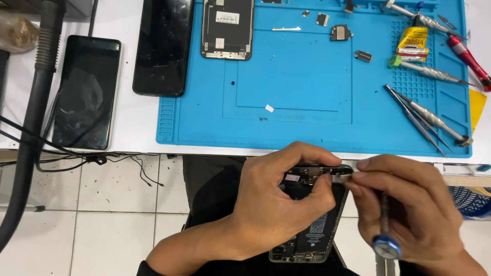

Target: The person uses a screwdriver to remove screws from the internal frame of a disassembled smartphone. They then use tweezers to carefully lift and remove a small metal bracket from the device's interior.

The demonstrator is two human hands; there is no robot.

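Note:
My left hand [271, 204] grips an opened phone body [313, 232], its inner parts and battery facing up, held over my lap below the table edge. My right hand [404, 204] holds a small screwdriver with a blue cap [386, 246] and pinches at the phone's top right corner, where my left thumb also presses. Fingers hide the tool's tip and the phone's upper edge.
A blue work mat [307, 92] lies on the white table, with a detached phone screen [227, 28], small loose parts [340, 33], tweezers [417, 120] and several screwdrivers [434, 74] at the right. Two dark phones [87, 92] [163, 46] lie to the left, beside a black hose [36, 102] and cables.

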